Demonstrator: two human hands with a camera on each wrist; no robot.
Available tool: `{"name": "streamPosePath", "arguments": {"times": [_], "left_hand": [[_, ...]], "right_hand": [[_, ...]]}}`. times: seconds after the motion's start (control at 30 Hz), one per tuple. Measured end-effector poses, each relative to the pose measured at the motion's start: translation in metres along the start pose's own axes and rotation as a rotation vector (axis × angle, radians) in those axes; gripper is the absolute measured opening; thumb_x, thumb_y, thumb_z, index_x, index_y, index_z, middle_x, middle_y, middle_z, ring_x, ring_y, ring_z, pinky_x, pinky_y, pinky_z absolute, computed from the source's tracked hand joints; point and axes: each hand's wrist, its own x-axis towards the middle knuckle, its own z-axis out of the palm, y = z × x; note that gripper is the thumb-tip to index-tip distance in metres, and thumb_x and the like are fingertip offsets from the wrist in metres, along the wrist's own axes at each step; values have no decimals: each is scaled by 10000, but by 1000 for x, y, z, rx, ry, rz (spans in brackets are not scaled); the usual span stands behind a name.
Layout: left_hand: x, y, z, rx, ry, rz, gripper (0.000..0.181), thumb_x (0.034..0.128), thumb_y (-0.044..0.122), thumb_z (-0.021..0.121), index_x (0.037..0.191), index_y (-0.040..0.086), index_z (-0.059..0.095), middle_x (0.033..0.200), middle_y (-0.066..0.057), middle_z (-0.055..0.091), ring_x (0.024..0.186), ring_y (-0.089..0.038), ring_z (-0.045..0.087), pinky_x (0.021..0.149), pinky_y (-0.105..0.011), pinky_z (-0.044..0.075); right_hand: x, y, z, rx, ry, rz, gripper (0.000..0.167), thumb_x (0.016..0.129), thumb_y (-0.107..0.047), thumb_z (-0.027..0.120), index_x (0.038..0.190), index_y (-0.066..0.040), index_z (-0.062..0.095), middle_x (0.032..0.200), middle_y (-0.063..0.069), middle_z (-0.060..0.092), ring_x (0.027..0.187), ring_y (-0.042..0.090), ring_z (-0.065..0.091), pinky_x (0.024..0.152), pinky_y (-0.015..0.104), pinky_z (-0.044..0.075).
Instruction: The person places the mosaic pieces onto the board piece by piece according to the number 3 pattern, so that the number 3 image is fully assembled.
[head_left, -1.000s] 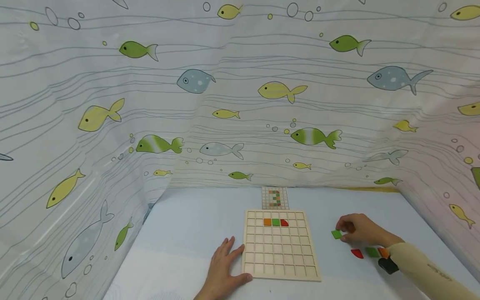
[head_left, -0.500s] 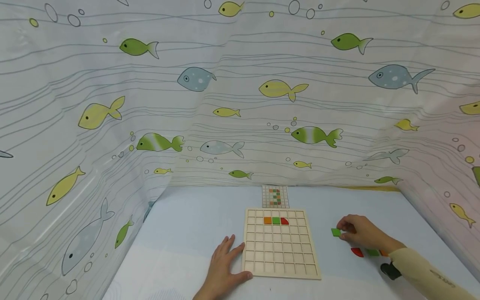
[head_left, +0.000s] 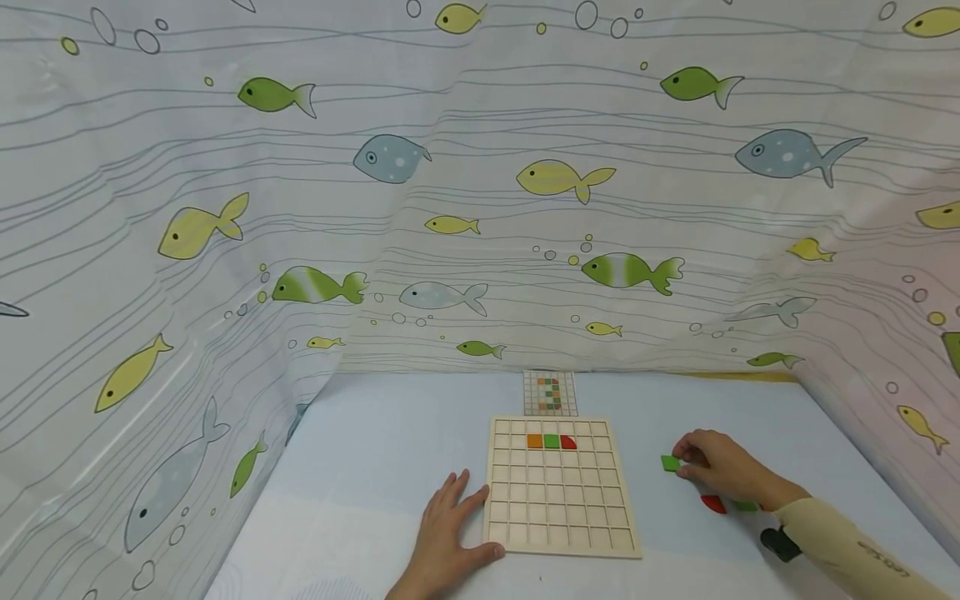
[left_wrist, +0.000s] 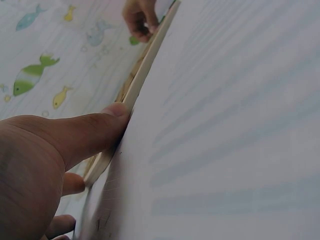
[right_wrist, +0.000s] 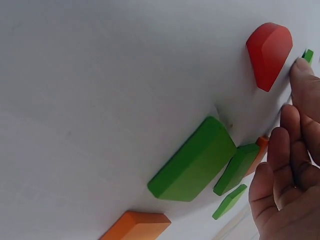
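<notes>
A square-grid wooden board [head_left: 555, 498] lies on the table, with an orange square [head_left: 535, 442], a green square [head_left: 552, 442] and a red quarter-round tile [head_left: 568, 442] in one upper row. My left hand [head_left: 448, 537] touches the board's left side, fingers spread, thumb at the near-left corner; the left wrist view shows this thumb [left_wrist: 92, 132] against the board's edge. To the right of the board, my right hand [head_left: 720, 467] pinches a green square tile [head_left: 670, 463] by one corner between thumb and fingers. Only a bit of that tile [right_wrist: 308, 56] shows in the right wrist view.
A loose red quarter-round tile [head_left: 713, 504] and a green tile [head_left: 746, 506] lie below my right hand. Several green and orange tiles [right_wrist: 136, 227] appear in the right wrist view. Behind the board lies a small pattern card [head_left: 529, 398]. A fish-print curtain [head_left: 495, 250] surrounds the table.
My right hand, pinching the green tile, has barely shifted. Its forearm now covers the orange tile that showed beside the loose green one. The left hand and the board keep their places.
</notes>
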Motion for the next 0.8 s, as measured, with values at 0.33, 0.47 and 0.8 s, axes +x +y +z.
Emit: {"name": "streamPosePath", "arguments": {"times": [0.33, 0.47, 0.8], "left_hand": [[0, -2, 1, -4, -10, -6, 820, 789, 514, 882, 1464, 123, 631, 1671, -251, 385, 1569, -541, 251, 1194, -826, 185], [-1, -1, 0, -2, -8, -7, 821, 786, 513, 886, 1462, 123, 633, 1669, -252, 386, 1567, -542, 253, 1196, -823, 187], [-1, -1, 0, -5, -9, -7, 817, 787, 513, 885, 1463, 128, 632, 1669, -249, 389, 1566, -541, 254, 1197, -824, 183]], "right_hand": [[-1, -8, -3, -2, -5, 23, 240, 917, -209, 837, 1092, -102, 713, 986, -72, 691, 901, 43, 622, 783, 232, 587], [-2, -11, -4, 8, -5, 13, 230, 916, -181, 833, 1085, -87, 710, 975, -60, 687, 887, 35, 611, 775, 232, 588], [-2, -11, -4, 10, 3, 6, 224, 921, -169, 827, 1088, -82, 705, 977, -57, 687, 887, 37, 617, 781, 245, 597]]}}
